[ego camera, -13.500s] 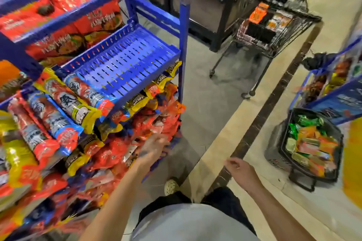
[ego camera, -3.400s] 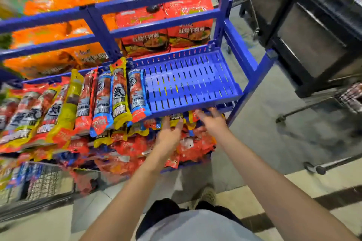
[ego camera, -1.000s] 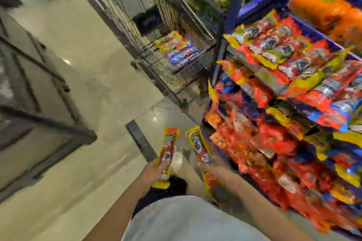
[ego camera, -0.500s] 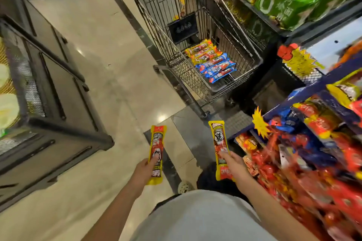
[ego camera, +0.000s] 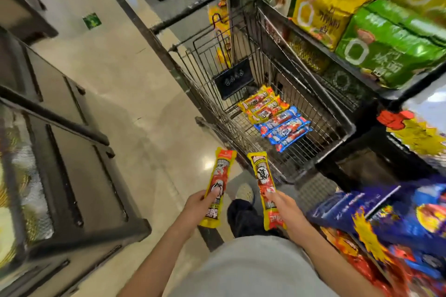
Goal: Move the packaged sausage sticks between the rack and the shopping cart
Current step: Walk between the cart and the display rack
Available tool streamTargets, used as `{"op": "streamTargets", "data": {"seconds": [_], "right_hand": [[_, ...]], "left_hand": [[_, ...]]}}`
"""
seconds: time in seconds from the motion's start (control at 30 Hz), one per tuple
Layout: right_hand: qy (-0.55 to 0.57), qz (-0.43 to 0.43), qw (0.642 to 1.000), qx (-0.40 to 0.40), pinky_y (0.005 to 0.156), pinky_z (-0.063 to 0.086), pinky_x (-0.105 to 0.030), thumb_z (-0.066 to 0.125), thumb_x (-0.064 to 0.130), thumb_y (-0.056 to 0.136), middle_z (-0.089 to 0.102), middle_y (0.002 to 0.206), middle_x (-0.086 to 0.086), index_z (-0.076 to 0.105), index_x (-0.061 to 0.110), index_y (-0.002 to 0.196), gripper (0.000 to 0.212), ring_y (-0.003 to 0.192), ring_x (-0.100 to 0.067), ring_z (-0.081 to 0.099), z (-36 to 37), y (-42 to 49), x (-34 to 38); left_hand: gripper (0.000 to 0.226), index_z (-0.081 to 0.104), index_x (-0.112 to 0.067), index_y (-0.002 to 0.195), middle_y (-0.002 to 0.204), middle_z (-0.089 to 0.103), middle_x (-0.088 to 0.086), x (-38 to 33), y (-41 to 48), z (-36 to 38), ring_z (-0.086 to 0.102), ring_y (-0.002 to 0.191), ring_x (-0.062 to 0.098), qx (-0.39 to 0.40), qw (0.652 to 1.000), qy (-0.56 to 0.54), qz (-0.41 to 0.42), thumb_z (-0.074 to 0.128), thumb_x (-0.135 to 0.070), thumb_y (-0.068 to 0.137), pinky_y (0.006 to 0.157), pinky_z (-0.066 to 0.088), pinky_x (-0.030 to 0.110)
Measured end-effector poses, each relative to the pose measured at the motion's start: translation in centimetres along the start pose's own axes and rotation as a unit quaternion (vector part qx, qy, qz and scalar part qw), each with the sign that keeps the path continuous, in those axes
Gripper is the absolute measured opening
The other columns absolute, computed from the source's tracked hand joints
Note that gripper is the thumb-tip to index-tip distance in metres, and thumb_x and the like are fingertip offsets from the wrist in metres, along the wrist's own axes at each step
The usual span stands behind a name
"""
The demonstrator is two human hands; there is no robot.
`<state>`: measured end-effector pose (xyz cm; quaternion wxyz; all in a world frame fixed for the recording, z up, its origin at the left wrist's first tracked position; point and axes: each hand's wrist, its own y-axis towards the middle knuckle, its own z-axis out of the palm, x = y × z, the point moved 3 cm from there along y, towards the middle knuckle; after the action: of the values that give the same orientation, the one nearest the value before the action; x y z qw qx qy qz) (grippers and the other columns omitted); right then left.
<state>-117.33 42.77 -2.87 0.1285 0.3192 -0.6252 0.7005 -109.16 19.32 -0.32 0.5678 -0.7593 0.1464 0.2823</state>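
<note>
My left hand grips one yellow-and-red sausage pack near its lower end, with the thumb on the front. My right hand pinches a second pack the same way. Both packs point up, side by side but apart, just short of the shopping cart's near corner. The cart's top is open, with yellow packs and blue packs flat on its bottom. The rack crowds my right; bare floor lies to the left.
</note>
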Motion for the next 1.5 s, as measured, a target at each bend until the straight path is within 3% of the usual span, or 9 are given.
{"op": "streamTargets", "data": {"seconds": [0.1, 0.27, 0.43, 0.53, 0.73, 0.97, 1.13, 1.23, 1.5], "right_hand": [[-0.018, -0.017, 0.999, 0.032, 0.059, 0.048, -0.028, 0.061, 0.026, 0.094, 0.069, 0.077, -0.003, 0.070, 0.017, 0.095, 0.013, 0.065, -0.014, 0.065, 3.6, 4.5, 6.5], [-0.011, -0.017, 0.998, 0.056, 0.059, 0.049, -0.026, 0.062, 0.022, 0.093, 0.073, 0.071, 0.002, 0.070, 0.017, 0.091, 0.010, 0.060, -0.010, 0.069, 7.6, 9.2, 14.8], [0.033, -0.002, 0.999, 0.011, 0.058, 0.049, -0.026, 0.062, 0.019, 0.091, 0.067, 0.075, -0.005, 0.069, 0.017, 0.084, 0.011, 0.060, -0.018, 0.063, 8.1, 13.6, 20.1], [0.097, 0.011, 0.994, -0.041, 0.054, 0.048, -0.025, 0.061, 0.023, 0.092, 0.066, 0.078, -0.005, 0.068, 0.018, 0.088, 0.009, 0.061, -0.018, 0.063, 7.3, 16.3, 21.8], [0.209, 0.061, 0.965, -0.148, 0.091, 0.053, -0.045, 0.068, 0.044, 0.079, 0.067, 0.104, -0.008, 0.063, 0.026, 0.093, 0.024, 0.096, -0.025, 0.064, 6.3, 23.4, 23.2], [0.204, 0.091, 0.938, -0.264, 0.106, 0.042, -0.042, 0.060, 0.040, 0.091, 0.056, 0.129, 0.003, 0.056, 0.016, 0.126, 0.043, 0.115, -0.018, 0.052, 6.1, 33.0, 23.6], [0.061, 0.148, 0.946, -0.281, 0.088, 0.050, -0.037, 0.054, 0.051, 0.089, 0.068, 0.107, -0.011, 0.062, 0.022, 0.110, 0.037, 0.102, -0.031, 0.064, 5.1, 42.6, 21.4], [0.037, 0.144, 0.945, -0.291, 0.089, 0.053, -0.041, 0.059, 0.050, 0.084, 0.071, 0.103, -0.009, 0.060, 0.022, 0.087, 0.029, 0.099, -0.031, 0.066, 3.9, 48.4, 20.4], [-0.079, 0.103, 0.927, -0.352, 0.064, 0.048, -0.032, 0.058, 0.059, 0.081, 0.063, 0.080, -0.005, 0.056, 0.013, 0.090, 0.047, 0.076, -0.024, 0.060, 3.4, 53.8, 18.6]], "left_hand": [[0.029, 0.071, -0.016, 0.091, 0.083, 0.074, 0.009, -5.8, 4.0, -4.2, 0.070, 0.064, 0.017, -0.020, 1.000, 0.004, 0.007, 0.064, -0.043, 0.089, 0.055, 0.054, 0.028], [0.033, 0.071, -0.017, 0.094, 0.087, 0.075, 0.008, -13.3, 9.7, -9.1, 0.070, 0.074, 0.022, -0.071, 0.997, 0.007, 0.015, 0.062, -0.048, 0.089, 0.073, 0.056, 0.038], [0.033, 0.068, -0.017, 0.098, 0.086, 0.071, 0.008, -20.8, 15.1, -8.8, 0.068, 0.071, 0.023, -0.042, 0.996, 0.049, 0.060, 0.059, -0.047, 0.091, 0.073, 0.057, 0.044], [0.028, 0.068, -0.020, 0.098, 0.085, 0.072, 0.004, -25.9, 18.4, -7.2, 0.070, 0.069, 0.016, -0.008, 0.992, 0.093, 0.082, 0.058, -0.045, 0.093, 0.061, 0.057, 0.030], [0.033, 0.068, -0.008, 0.101, 0.086, 0.070, -0.003, -33.3, 28.5, -2.7, 0.064, 0.071, 0.000, 0.108, 0.966, 0.216, 0.094, 0.058, -0.039, 0.094, 0.054, 0.044, 0.006], [0.070, 0.063, -0.017, 0.111, 0.102, 0.070, 0.001, -35.3, 44.7, 2.7, 0.065, 0.088, 0.018, 0.175, 0.888, 0.414, 0.097, 0.054, -0.076, 0.075, 0.074, 0.050, 0.032], [0.038, 0.055, -0.016, 0.108, 0.092, 0.064, -0.004, -35.4, 51.7, 6.4, 0.057, 0.072, 0.002, 0.179, 0.856, 0.466, 0.136, 0.057, -0.050, 0.092, 0.055, 0.042, 0.009], [0.039, 0.052, -0.010, 0.111, 0.095, 0.064, 0.005, -34.1, 55.9, 9.1, 0.059, 0.068, 0.006, 0.183, 0.857, 0.461, 0.142, 0.064, -0.041, 0.090, 0.049, 0.047, 0.015], [0.049, 0.045, -0.013, 0.127, 0.114, 0.068, 0.005, -30.5, 60.7, 14.5, 0.065, 0.104, 0.028, 0.157, 0.815, 0.516, 0.214, 0.057, -0.045, 0.093, 0.080, 0.047, 0.031]]}}
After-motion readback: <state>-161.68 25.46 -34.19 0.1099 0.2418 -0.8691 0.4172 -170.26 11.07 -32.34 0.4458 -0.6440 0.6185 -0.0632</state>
